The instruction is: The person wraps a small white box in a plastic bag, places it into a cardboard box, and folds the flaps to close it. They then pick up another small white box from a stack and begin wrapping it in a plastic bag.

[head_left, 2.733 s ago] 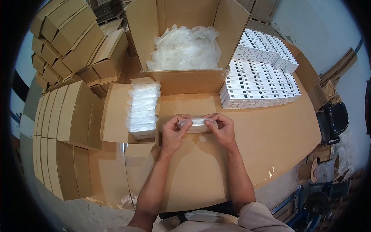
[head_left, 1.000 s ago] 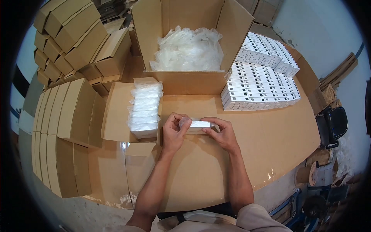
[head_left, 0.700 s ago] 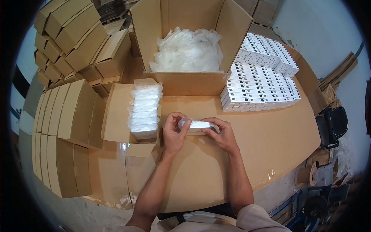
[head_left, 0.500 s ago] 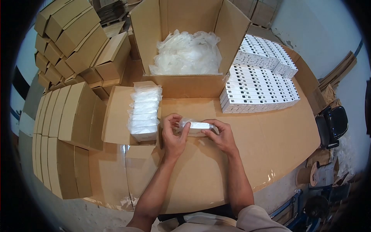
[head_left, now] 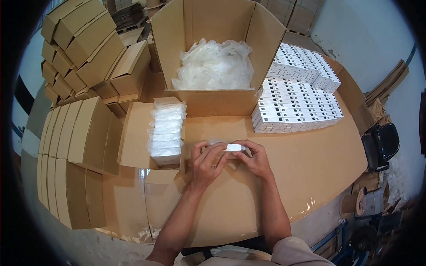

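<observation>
A small white box (head_left: 234,147) in a clear plastic bag is held between my two hands over the cardboard-covered table (head_left: 310,173). My left hand (head_left: 207,163) grips its left end, fingers laid over the bag and partly hiding it. On the right end, my right hand (head_left: 254,158) pinches the box between thumb and fingers. To the left of my hands stands an open cardboard carton (head_left: 135,146) holding a row of several bagged white boxes (head_left: 166,133).
Behind my hands, a large open carton (head_left: 213,103) holds a heap of clear plastic bags (head_left: 217,66). Stacked white boxes (head_left: 297,106) with dark squares stand at the back right. Brown cartons (head_left: 84,133) are piled along the left. A black chair (head_left: 380,144) is beyond the table's right edge.
My left hand has shifted its fingers over the top of the bagged box, covering more of its left end. My right hand keeps its hold. The camera view has tilted slightly.
</observation>
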A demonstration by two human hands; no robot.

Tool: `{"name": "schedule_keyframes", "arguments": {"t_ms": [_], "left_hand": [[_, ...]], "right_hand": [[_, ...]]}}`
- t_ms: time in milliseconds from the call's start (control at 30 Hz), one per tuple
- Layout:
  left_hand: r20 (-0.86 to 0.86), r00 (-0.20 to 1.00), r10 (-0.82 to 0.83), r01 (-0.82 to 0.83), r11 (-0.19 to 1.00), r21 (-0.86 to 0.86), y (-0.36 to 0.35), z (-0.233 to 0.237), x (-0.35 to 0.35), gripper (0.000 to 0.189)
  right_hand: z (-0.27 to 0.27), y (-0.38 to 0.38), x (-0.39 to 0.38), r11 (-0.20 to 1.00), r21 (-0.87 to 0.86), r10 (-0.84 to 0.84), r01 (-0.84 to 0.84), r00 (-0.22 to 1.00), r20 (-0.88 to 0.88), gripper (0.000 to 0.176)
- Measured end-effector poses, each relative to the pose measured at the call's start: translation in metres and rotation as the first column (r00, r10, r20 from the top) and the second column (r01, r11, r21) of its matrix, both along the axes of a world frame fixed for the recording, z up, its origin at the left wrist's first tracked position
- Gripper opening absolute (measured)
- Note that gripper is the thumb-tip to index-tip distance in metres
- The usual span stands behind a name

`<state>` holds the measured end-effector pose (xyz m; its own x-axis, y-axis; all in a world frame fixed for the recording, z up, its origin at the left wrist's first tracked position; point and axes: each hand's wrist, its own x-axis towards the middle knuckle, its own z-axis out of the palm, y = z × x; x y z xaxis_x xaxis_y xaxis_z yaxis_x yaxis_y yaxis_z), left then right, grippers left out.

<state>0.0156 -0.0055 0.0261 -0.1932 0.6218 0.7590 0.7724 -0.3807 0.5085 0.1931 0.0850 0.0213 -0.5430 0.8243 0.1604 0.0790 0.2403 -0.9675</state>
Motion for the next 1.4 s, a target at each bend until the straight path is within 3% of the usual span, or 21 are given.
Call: {"name": "schedule_keyframes", "arguments": {"t_ms": [467,667,767,867,1067,1167,1267,1400], "left_hand": [[0.22,0.976,-0.005,0.042,0.985,-0.165,0.002,-0.003,-0.011,0.029],[0.353,0.933,-0.072,0.167,0.954,-0.247,0.003,-0.003,-0.015,0.032],[0.493,0.868,-0.056,0.239,0.918,-0.317,0.002,-0.006,-0.013,0.033],[0.499,0.864,-0.066,0.249,0.917,-0.311,0.003,-0.009,-0.014,0.033],[0.589,0.807,-0.039,0.315,0.873,-0.373,0.001,-0.012,-0.012,0.04],[0.606,0.795,-0.023,0.311,0.874,-0.375,-0.003,-0.024,-0.01,0.058],[0.503,0.864,-0.008,0.251,0.874,-0.417,-0.015,-0.017,-0.005,0.076],[0.385,0.915,0.119,0.063,0.902,-0.427,-0.043,-0.031,0.006,0.081]], "right_hand": [[0.003,0.001,0.003,0.999,-0.032,-0.007,0.009,0.998,0.066,0.027],[0.01,0.001,0.001,0.987,0.161,0.03,-0.021,0.998,-0.051,0.029],[0.013,-0.002,-0.004,0.996,0.091,0.004,0.01,0.989,-0.149,0.033],[0.007,-0.001,0.001,0.999,-0.023,0.038,-0.042,0.991,-0.128,0.036],[0.008,-0.001,-0.001,0.999,0.038,-0.003,0.007,0.995,-0.101,0.034],[0.01,-0.001,-0.001,0.994,0.105,-0.028,0.035,0.997,-0.067,0.034],[0.01,0.001,-0.001,0.965,0.251,-0.059,0.071,0.997,-0.055,0.034],[0.009,-0.001,0.002,0.981,0.171,-0.093,0.086,0.995,0.034,0.035]]}}
